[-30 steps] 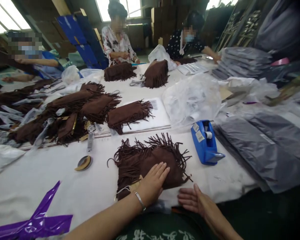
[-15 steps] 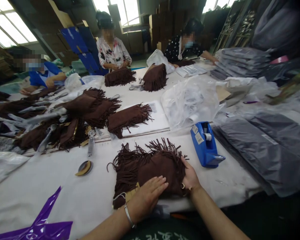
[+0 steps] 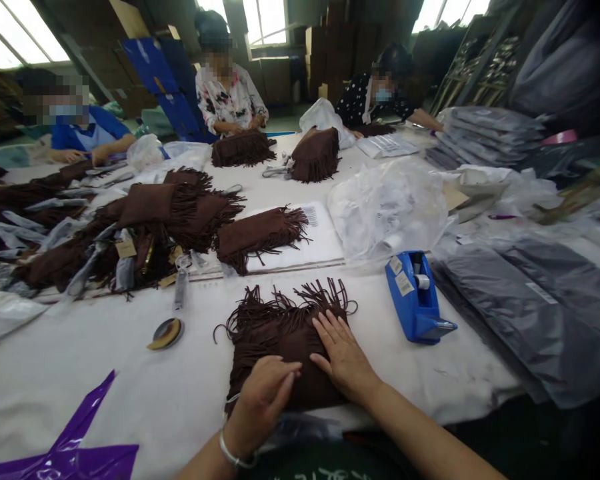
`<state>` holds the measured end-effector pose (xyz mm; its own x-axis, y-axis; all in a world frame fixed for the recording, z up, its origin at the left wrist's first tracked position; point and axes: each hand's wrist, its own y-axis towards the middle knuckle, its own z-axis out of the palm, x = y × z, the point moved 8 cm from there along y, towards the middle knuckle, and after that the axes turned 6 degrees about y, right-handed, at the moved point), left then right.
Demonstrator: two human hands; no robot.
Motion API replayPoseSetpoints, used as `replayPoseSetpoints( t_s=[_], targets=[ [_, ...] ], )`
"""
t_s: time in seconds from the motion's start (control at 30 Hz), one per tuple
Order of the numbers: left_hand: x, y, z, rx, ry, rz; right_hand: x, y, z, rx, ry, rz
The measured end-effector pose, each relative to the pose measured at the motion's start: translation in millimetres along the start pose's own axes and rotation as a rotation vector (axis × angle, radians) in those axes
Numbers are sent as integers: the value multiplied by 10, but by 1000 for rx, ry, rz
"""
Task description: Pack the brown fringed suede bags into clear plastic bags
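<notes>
The right hand (image 3: 347, 363) lies flat on the fringed bag (image 3: 294, 343), fingers extended — left hand (image 3: 261, 397) loosely curled, any hold unclear.

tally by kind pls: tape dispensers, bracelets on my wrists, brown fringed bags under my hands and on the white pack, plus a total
Tape dispenser: 1
Bracelet: 1
Near bag, under your left hand and right hand: 1
Farther bag, on the white pack: 1
Total: 4
</notes>
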<state>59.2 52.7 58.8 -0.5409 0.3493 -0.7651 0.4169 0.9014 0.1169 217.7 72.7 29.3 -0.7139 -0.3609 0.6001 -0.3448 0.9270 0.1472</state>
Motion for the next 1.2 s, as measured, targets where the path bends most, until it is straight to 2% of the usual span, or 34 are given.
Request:
replayPoseSetpoints(
  t_s=[0.07, 0.13, 0.17, 0.2, 0.27, 0.3, 0.33, 0.37, 0.43, 0.53, 0.63, 0.73, 0.8, 0.87, 0.97, 1.03, 1.1, 1.2],
  targets=[
    [404, -90, -365, -174, -85, -274, 189, -65, 22, 119, 14, -125],
    [831, -251, -659, -288, -231, -557, 318, -214, -28, 237, 205, -227],
    [1011, -331, -748, -306, -338, -667, 280, -282, -119, 221, 332, -204],
    [1156, -394, -795, -295, -465, -750, 134, -335, -247, 137, 471, -111],
    [1343, -460, -801, -224, -727, -854, -450, -474, -494, -159, 762, 253],
    [1395, -461, -782, -179, -832, -887, -769, -563, -516, -251, 916, 462],
    [1432, -440, -756, -133, -907, -914, -1022, -622, -469, -265, 1048, 643],
    [1457, -398, -721, -80, -959, -940, -1201, -635, -391, -225, 1163, 792],
    [1470, -248, -611, 61, -1033, -973, -1304, -500, -208, -14, 1341, 951],
    [1405, 111, -414, 284, -1164, -933, -1077, -49, 10, 310, 1509, 982],
    [1358, 506, -232, 411, -1279, -886, -779, 450, 228, 557, 1616, 974],
    [1331, 805, -9, 578, -1295, -923, -637, 834, 397, 740, 1634, 944],
    [1283, 987, 82, 650, -1274, -902, -623, 1015, 417, 772, 1576, 890],
    [1172, 1142, 84, 679, -1226, -802, -580, 1143, 328, 751, 1461, 748],
    [892, 1218, -88, 665, -959, -501, -379, 1152, 62, 693, 1104, 394],
    [658, 1105, -245, 615, -672, -257, -188, 981, -77, 644, 820, 167],
    [429, 854, -318, 580, -407, -48, 14, 687, -111, 614, 601, -17],
    [180, 364, -220, 596, -144, 179, 307, 144, -9, 621, 408, -242]
  ],
)
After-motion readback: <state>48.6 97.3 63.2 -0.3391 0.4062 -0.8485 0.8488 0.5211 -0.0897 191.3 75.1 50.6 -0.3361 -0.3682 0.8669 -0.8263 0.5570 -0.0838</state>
